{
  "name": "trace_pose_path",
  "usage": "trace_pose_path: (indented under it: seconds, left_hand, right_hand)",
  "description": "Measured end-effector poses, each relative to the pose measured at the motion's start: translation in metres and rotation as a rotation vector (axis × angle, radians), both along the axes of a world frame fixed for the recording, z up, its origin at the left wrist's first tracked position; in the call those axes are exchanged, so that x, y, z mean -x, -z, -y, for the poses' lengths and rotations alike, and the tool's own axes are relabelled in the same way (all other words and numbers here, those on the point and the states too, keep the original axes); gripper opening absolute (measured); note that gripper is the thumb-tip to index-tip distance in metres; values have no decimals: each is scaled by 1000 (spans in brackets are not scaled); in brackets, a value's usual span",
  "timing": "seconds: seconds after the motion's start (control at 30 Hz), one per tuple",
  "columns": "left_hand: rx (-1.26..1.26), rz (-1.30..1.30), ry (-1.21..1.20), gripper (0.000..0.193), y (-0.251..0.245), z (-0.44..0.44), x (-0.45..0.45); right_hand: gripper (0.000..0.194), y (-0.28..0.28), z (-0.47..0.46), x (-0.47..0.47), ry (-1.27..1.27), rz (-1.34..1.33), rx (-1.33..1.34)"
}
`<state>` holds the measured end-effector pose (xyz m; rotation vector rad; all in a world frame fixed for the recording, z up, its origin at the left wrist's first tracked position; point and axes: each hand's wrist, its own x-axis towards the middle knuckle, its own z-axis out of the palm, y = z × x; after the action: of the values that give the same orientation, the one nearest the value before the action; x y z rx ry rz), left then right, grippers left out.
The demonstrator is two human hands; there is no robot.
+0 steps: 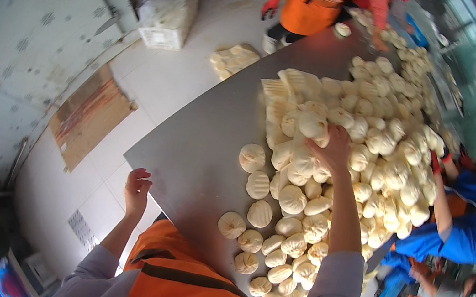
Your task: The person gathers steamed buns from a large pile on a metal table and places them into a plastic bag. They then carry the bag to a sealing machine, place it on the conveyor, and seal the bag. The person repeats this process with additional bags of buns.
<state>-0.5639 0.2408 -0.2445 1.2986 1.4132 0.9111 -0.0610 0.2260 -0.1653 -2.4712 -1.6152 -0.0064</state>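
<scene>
A large heap of steamed buns [377,173] covers the right side of a metal table [207,133]. My right hand [333,148] reaches into the heap with thumb and fingers around a pale round bun [312,125]; how firmly it grips is partly hidden. Beneath and beside that bun lie clear plastic bags packed with buns [274,102]. Several loose buns, among them one with a pleated top [231,224], lie nearer to me on the metal. Off the table's left corner, my left hand [138,186] hangs in the air with its fingers curled loosely, holding nothing.
Across the table stands a person in an orange apron [313,6]; at the right a person in blue [453,224] reaches to the heap. On the floor are a flattened cardboard piece [90,118], a bag of buns [233,61] and a white box [165,33]. A patterned wall rises left.
</scene>
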Motion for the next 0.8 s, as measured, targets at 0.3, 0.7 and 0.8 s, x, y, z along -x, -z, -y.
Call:
trace_pose_path:
  seconds: [0.3,0.7,0.8]
  left_hand:
    - [86,127,652,24,-18,-86,-97]
    - [-468,92,1132,56,-85,-74,-299]
    - [-501,80,1419,61,-119,-51,-360]
  right_hand:
    - [75,-4,-64,43,91,136,276]
    - [65,-79,28,60,594,-612,-567]
    - [59,-100,41,49,629,-878,-857]
